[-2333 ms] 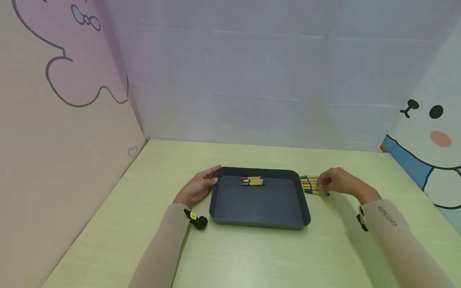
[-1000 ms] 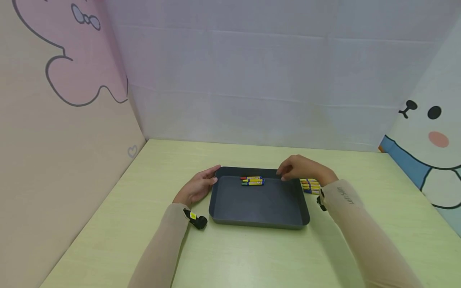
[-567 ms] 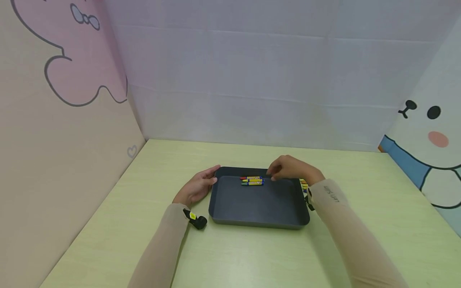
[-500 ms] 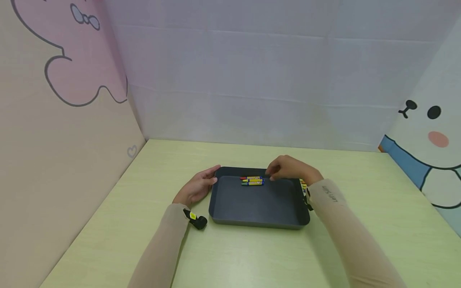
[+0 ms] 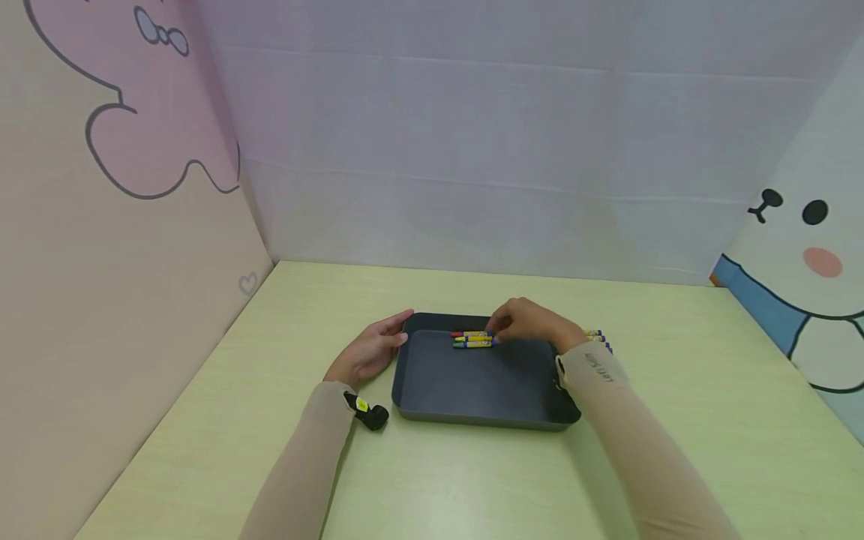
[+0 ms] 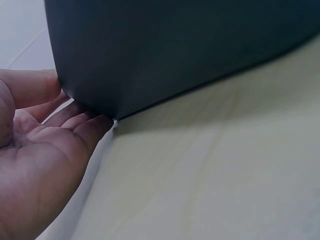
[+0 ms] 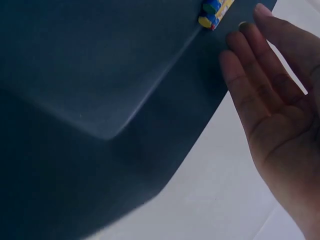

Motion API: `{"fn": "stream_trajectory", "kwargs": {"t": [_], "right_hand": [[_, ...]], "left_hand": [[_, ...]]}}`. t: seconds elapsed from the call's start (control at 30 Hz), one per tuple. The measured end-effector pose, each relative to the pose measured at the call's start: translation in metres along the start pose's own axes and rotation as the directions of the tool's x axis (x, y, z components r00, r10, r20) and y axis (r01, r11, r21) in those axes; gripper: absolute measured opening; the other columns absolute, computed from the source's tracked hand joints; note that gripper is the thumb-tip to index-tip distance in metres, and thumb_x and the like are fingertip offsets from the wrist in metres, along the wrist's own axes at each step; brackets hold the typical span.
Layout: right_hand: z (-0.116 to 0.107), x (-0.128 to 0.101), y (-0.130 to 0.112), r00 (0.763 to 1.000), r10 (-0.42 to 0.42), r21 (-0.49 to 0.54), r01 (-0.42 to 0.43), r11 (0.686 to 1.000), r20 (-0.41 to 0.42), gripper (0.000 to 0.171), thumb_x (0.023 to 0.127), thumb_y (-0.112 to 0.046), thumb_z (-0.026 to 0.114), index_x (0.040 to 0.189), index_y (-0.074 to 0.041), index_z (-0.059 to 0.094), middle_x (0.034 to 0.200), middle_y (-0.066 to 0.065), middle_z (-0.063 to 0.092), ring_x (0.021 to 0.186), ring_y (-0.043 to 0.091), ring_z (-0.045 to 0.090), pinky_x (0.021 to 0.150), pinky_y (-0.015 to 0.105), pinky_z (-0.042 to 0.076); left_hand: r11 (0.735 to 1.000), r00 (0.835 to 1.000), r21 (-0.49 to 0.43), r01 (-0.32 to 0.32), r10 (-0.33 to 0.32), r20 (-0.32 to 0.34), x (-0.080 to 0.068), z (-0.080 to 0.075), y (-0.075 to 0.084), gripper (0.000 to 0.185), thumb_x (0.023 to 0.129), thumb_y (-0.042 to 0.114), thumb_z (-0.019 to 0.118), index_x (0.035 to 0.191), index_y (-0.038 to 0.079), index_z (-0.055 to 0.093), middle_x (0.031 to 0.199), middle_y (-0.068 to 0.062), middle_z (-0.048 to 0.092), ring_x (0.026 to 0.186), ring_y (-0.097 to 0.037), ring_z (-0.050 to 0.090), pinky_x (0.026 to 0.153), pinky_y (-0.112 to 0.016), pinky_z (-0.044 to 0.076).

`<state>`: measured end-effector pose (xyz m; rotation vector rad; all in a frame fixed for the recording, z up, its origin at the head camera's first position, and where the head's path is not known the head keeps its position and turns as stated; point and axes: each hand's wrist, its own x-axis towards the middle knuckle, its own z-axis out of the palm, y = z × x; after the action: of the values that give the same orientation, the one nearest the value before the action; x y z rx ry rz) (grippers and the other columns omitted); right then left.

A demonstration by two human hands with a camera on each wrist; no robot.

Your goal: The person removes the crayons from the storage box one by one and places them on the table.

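Fingers (image 7: 240,75) (right hand (image 5: 523,326)) seemingly touching crayons (image 5: 472,339) in tray (image 5: 472,390).

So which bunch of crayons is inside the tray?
The small bunch near the far wall of the dark tray, by the right hand's fingertips. The other crayons lie on the table beyond the tray's right edge.

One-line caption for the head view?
Left hand steadies dark tray; right hand reaches the crayons inside.
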<state>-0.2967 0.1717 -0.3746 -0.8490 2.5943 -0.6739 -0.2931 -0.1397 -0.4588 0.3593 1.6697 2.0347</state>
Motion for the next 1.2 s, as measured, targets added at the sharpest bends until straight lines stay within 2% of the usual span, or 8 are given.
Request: {"fn": "stream_trajectory", "kwargs": {"t": [0.43,0.73,1.03,1.2], "right_hand": [[0.012,0.007,-0.007,1.000,0.023,-0.015,-0.023,1.000,-0.002,0.024,0.089,-0.005,0.065,0.112,-0.001,0.069,0.109,0.013,0.070,0.100,0.025,0.066,0.083,0.033,0.055],[0.021,0.010,-0.008,1.000,0.002,-0.046,-0.003,0.999,-0.011,0.024,0.089,-0.003,0.065,0.112,-0.001,0.069,0.110,0.013,0.068,0.101,0.026,0.066,0.083,0.033,0.055],[0.027,0.010,-0.007,0.999,0.016,-0.077,-0.019,0.997,-0.031,0.022,0.088,-0.005,0.067,0.110,-0.005,0.070,0.107,0.010,0.067,0.097,0.023,0.064,0.082,0.033,0.054],[0.029,0.010,-0.006,0.999,-0.007,-0.084,0.002,0.996,-0.052,0.021,0.088,-0.004,0.066,0.109,-0.004,0.070,0.105,0.010,0.067,0.094,0.022,0.064,0.080,0.033,0.054]], "left_hand": [[1.000,1.000,0.001,0.003,-0.003,-0.007,0.000,0.000,0.000,0.060,0.100,-0.005,0.039,0.154,0.008,0.018,0.163,-0.006,-0.003,0.149,-0.021,-0.009,0.121,-0.040,0.006],[1.000,1.000,-0.002,0.010,-0.010,-0.010,-0.001,-0.001,0.000,0.060,0.100,-0.005,0.040,0.154,0.008,0.019,0.163,-0.005,-0.002,0.150,-0.021,-0.008,0.121,-0.040,0.008],[1.000,1.000,0.007,0.017,-0.017,-0.016,-0.001,-0.001,0.000,0.060,0.100,-0.004,0.040,0.154,0.009,0.020,0.163,-0.005,-0.001,0.150,-0.021,-0.007,0.121,-0.039,0.008],[1.000,1.000,0.008,0.018,-0.018,-0.022,0.000,-0.001,0.000,0.059,0.100,-0.003,0.040,0.154,0.010,0.020,0.163,-0.005,-0.001,0.150,-0.021,-0.007,0.121,-0.039,0.007]]}}
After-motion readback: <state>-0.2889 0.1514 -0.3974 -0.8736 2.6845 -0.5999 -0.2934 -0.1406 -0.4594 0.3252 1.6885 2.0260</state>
